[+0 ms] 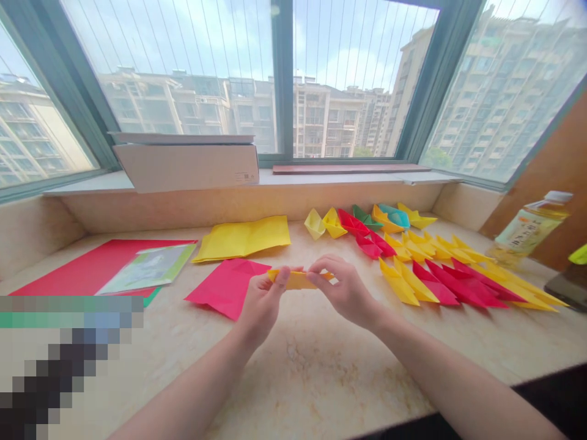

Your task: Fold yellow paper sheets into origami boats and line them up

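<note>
Between my two hands, above the middle of the counter, is a small folded piece of yellow paper (pixel 299 281). My left hand (pixel 265 302) pinches its left end, thumb on the near side. Thumb and fingers of my right hand (pixel 342 286) are closed on its right end, and part of the paper is hidden behind them. Just left of my left hand lies a creased red sheet of paper (pixel 224 286). Farther back is a creased yellow sheet (pixel 245 238). Right of my right hand stand several folded paper boats, among them a yellow one (pixel 403 282) and a red one (pixel 433 284).
More boats, such as a pale yellow one (pixel 314 225) and a blue one (pixel 395 216), stand at the back. A plastic bottle (pixel 527 226) leans at the right. Red sheets (pixel 82 263) and a clear packet (pixel 149 267) lie left. A white box (pixel 188 164) rests on the windowsill.
</note>
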`<state>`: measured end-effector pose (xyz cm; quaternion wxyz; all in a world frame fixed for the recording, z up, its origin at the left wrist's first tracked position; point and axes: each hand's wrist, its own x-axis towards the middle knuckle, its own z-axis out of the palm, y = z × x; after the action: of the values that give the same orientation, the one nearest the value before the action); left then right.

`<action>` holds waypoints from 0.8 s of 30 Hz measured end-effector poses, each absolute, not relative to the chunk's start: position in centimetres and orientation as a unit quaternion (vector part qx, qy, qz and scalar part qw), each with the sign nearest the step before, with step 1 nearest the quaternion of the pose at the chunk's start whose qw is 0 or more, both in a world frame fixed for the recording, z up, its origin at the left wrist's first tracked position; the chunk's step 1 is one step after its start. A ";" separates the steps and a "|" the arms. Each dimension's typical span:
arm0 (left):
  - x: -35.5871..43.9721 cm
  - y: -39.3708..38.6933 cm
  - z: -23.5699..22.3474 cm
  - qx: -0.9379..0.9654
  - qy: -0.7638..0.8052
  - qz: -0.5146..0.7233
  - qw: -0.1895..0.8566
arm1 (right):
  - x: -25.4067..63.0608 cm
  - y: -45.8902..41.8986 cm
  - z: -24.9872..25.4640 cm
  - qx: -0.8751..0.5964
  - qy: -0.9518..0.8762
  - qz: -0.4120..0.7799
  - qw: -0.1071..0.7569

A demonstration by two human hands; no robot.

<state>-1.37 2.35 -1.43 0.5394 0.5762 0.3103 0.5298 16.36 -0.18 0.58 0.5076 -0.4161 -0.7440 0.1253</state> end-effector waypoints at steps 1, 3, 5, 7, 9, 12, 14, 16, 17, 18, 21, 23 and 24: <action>-1.5 2.5 -1.5 0.579 0.316 0.531 0.531 | 16.4 -0.1 0.6 -0.419 -0.746 0.126 0.502; -1.7 3.0 -1.7 0.579 0.327 0.540 0.516 | 16.4 0.1 0.4 -0.428 -0.743 0.151 0.493; -1.9 3.4 -1.9 0.575 0.338 0.551 0.501 | 16.5 0.3 0.3 -0.442 -0.737 0.185 0.477; -2.1 3.6 -1.9 0.575 0.353 0.555 0.487 | 16.6 0.4 0.3 -0.459 -0.729 0.203 0.466; -2.3 3.6 -1.7 0.592 0.370 0.547 0.463 | 16.8 0.4 0.5 -0.468 -0.715 0.213 0.474; -2.3 3.3 -0.9 0.654 0.371 0.495 0.434 | 17.0 0.7 0.7 -0.467 -0.685 0.232 0.508; -2.2 3.3 -0.4 0.669 0.369 0.477 0.434 | 17.1 1.0 0.7 -0.461 -0.675 0.251 0.518; -2.1 3.3 -0.2 0.660 0.373 0.485 0.436 | 17.2 1.3 0.6 -0.452 -0.670 0.280 0.518; -2.1 3.4 -0.2 0.653 0.375 0.491 0.438 | 17.2 1.4 0.5 -0.448 -0.667 0.294 0.518; -2.1 3.5 -0.3 0.645 0.378 0.496 0.442 | 17.2 1.5 0.4 -0.444 -0.665 0.303 0.519; -2.1 3.8 -0.5 0.625 0.389 0.488 0.470 | 17.4 1.6 0.2 -0.438 -0.683 0.267 0.520; -2.1 3.9 -0.5 0.600 0.392 0.486 0.500 | 17.5 1.6 0.0 -0.449 -0.709 0.184 0.511; -2.0 3.9 -0.4 0.584 0.389 0.491 0.516 | 17.5 1.6 0.0 -0.459 -0.722 0.131 0.501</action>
<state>-2.05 3.88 -0.40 0.5161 0.5843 0.3890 0.4908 17.50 1.59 0.00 0.5009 -0.4590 -0.7220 0.1306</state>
